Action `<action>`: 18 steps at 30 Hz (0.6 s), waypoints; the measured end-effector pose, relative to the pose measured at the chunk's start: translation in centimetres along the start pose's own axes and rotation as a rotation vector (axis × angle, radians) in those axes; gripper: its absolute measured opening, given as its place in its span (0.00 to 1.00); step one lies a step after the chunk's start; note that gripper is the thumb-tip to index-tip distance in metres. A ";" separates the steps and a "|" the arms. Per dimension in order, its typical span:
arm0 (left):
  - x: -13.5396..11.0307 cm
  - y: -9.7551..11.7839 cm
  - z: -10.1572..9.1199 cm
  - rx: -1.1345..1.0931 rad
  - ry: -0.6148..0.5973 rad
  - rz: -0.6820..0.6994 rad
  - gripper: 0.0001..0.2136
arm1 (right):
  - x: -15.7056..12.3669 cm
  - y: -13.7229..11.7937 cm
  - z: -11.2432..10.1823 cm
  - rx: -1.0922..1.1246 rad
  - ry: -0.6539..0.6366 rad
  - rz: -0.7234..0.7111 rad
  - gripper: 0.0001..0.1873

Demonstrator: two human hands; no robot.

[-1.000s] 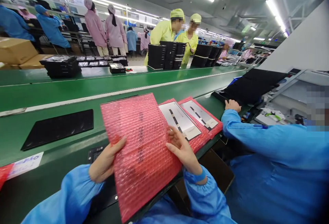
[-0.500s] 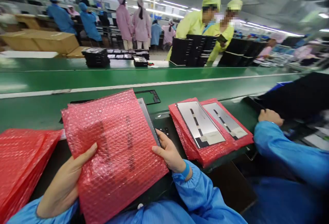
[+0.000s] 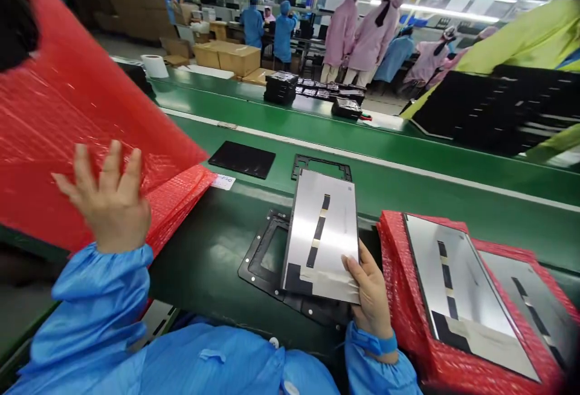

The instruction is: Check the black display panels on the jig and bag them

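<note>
The silver panel (image 3: 338, 220) is just right of centre in the frame, tilted, with a dark strip down its face and a black patch at its lower left corner. Your right hand (image 3: 372, 292) grips it by the lower right edge, thumb on the face. Beneath and to the left of the panel lies a black frame (image 3: 254, 262), partly covered by it; a smaller frame (image 3: 321, 160) lies just behind its top edge.

Your left hand (image 3: 113, 214) is open at the left of the frame, fingers spread in front of a raised red bubble bag (image 3: 81, 99); you cannot tell whether they touch it. Below that bag is a red stack (image 3: 181, 202) of bubble wrap, with a white label (image 3: 223, 182) at its tip.

A black sheet (image 3: 242, 159) lies on the green bench (image 3: 203, 250), left of the smaller frame. At the lower right, two more silver panels rest on red bubble wrap (image 3: 399, 286). Farther up stand a white roll (image 3: 154, 66), cardboard boxes (image 3: 226, 57) and, upper right, black stacks (image 3: 489, 105) beside a person in yellow (image 3: 512, 32).
</note>
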State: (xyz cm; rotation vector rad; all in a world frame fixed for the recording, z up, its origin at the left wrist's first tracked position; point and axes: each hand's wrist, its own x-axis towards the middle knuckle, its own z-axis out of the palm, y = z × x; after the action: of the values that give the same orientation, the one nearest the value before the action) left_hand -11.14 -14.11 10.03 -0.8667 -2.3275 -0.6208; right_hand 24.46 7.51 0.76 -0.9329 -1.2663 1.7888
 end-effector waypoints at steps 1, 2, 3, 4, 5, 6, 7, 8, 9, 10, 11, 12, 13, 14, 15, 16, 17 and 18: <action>-0.1 -0.6 0.8 0.048 -0.031 -0.008 0.27 | -0.1 0.0 0.0 0.014 0.003 0.007 0.38; -0.4 -1.2 1.7 0.052 -0.121 -0.044 0.26 | -0.2 0.0 0.1 0.024 0.006 0.010 0.38; -0.8 -1.9 2.7 0.045 -0.227 -0.092 0.26 | -0.2 -0.1 0.2 0.030 0.006 0.012 0.37; -1.2 -2.7 3.7 0.031 -0.338 -0.132 0.28 | -0.3 -0.1 0.4 0.031 0.008 0.012 0.37; -1.7 -3.3 4.6 0.013 -0.444 -0.164 0.30 | -0.3 -0.2 0.6 0.030 0.010 0.009 0.36; -2.0 -3.8 5.3 0.003 -0.521 -0.190 0.33 | -0.3 -0.3 0.7 0.031 0.012 0.007 0.35; -2.3 -4.0 5.7 0.000 -0.570 -0.212 0.35 | -0.2 -0.3 0.9 0.039 0.013 0.006 0.35; -2.5 -4.0 6.0 0.007 -0.584 -0.224 0.38 | -0.1 -0.3 1.0 0.056 0.017 0.005 0.35; -2.6 -3.6 6.0 0.020 -0.557 -0.218 0.39 | 0.0 -0.3 1.0 0.081 0.022 0.007 0.36; -2.6 -2.8 5.9 0.021 -0.505 -0.192 0.41 | 0.1 -0.2 1.0 0.113 0.027 0.014 0.36; -2.6 -1.8 5.8 -0.009 -0.453 -0.149 0.41 | 0.2 -0.1 1.0 0.147 0.024 0.031 0.35; -2.6 -0.6 5.7 -0.084 -0.422 -0.098 0.41 | 0.3 0.0 0.9 0.181 0.012 0.057 0.35; -2.5 0.8 5.6 -0.208 -0.433 -0.049 0.40 | 0.4 0.1 0.9 0.210 -0.006 0.088 0.34; -2.5 2.3 5.7 -0.376 -0.496 -0.012 0.38 | 0.4 0.3 0.8 0.234 -0.032 0.123 0.33; -2.3 3.8 5.9 -0.573 -0.604 0.016 0.37 | 0.5 0.4 0.7 0.253 -0.067 0.160 0.32; -2.1 5.3 6.2 -0.777 -0.724 0.046 0.38 | 0.5 0.6 0.6 0.270 -0.106 0.197 0.31; -1.8 6.7 6.6 -0.958 -0.828 0.086 0.39 | 0.5 0.7 0.5 0.285 -0.151 0.229 0.31; -1.4 7.9 7.1 -1.108 -0.893 0.141 0.42 | 0.5 0.8 0.5 0.296 -0.199 0.256 0.30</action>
State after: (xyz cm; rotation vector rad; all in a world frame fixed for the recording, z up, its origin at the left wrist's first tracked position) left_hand -7.22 -5.11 5.65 -2.1130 -2.4789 -1.8179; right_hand 23.64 7.59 0.07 -0.7903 -0.9928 2.2449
